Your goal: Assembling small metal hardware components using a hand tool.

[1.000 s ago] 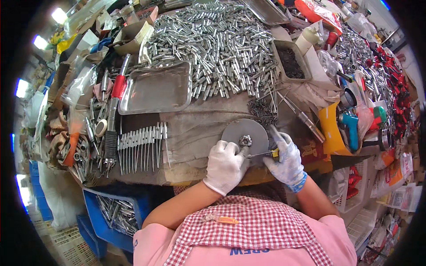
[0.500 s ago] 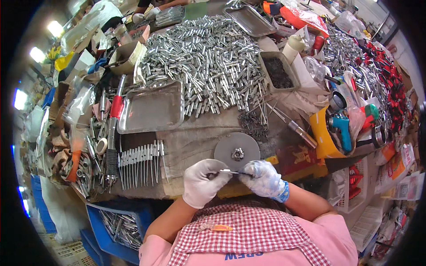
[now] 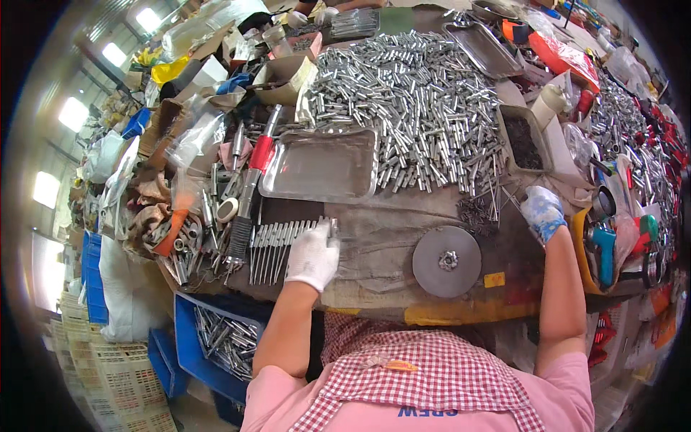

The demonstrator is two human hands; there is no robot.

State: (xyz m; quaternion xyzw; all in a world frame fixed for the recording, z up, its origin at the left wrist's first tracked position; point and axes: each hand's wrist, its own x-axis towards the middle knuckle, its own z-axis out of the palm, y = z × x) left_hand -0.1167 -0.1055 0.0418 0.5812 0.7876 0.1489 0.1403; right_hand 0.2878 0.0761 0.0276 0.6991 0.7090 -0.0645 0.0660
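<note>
My left hand, in a white glove, is closed at the right end of a row of silver metal pieces with thin shafts. Its fingertips are on a small metal piece, partly hidden by the glove. My right hand, in a blue-and-white patterned glove, is over a tool with a thin shaft, fingers curled around its hidden handle. Between the hands lies a round grey disc with a small metal hub at its centre. Small dark parts are heaped beside the right hand.
A large pile of silver cylinders covers the far table. A metal tray stands left of it, a bin of dark bits right. A yellow holder with a teal-handled tool is right. A blue crate sits below left.
My hands have parted from their joined hold over a small metal piece before the disc. The left went to the row, the right out to the thin-shafted tool. The view has shifted.
</note>
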